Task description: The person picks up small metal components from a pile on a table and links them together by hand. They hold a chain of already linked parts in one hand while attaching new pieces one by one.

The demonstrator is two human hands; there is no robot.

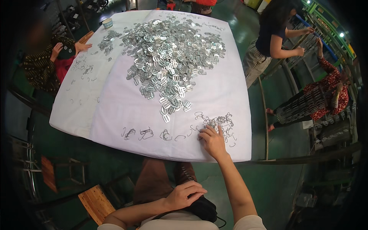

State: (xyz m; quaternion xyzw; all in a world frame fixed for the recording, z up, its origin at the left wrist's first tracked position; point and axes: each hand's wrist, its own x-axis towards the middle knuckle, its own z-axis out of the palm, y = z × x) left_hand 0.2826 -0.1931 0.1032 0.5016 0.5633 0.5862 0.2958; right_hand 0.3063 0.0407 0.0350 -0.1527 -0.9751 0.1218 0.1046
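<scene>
My right hand (213, 142) reaches over the near right of the white-covered table (134, 107). Its fingers are stretched apart, and the tips touch a loose heap of thin wire hooks (227, 124). My left hand (186, 195) is held low in front of my body, below the table edge, with its fingers bent and close together. What lies in its palm is hidden. Just beyond it, a row of small dark curved pieces (188, 174) shows against my trousers; I cannot tell whether the hand holds it. Small hook clusters (146, 133) lie along the near edge.
A big mound of flat silver metal buckles (168, 53) covers the table's far middle. A paper tub (107, 23) stands at the far left corner. One person (42, 65) sits at the left; others (264, 42) stand at racks on the right. A wooden stool (96, 203) is at lower left.
</scene>
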